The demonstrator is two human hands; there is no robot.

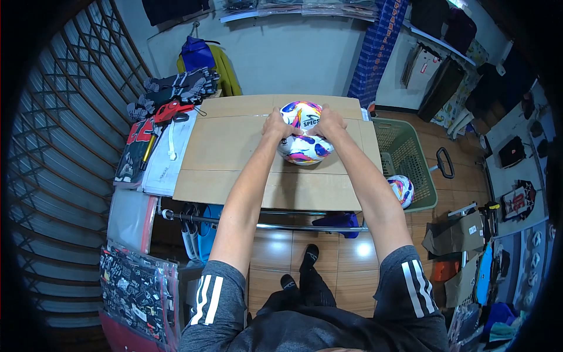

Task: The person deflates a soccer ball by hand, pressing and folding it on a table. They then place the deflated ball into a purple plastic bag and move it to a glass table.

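Observation:
A white ball with pink, blue and yellow patches (pixel 306 150) rests on the brown cardboard (pixel 229 141) that covers the table. Just beyond it, touching it, is a second ball marked SPECS (pixel 300 114). My left hand (pixel 274 125) presses against the left side of the far ball, near where the two balls meet. On the right side, my right hand (pixel 329 124) holds the same far ball, its thumb at the seam between the balls. The undersides of both balls and some fingertips are hidden.
A green basket (pixel 407 132) with another ball (pixel 401 190) stands right of the table. Left on the table lie folded socks (pixel 176 88), a red tool (pixel 171 110) and plastic-wrapped clothing (pixel 134 155). A metal rail (pixel 281 227) runs along the near edge.

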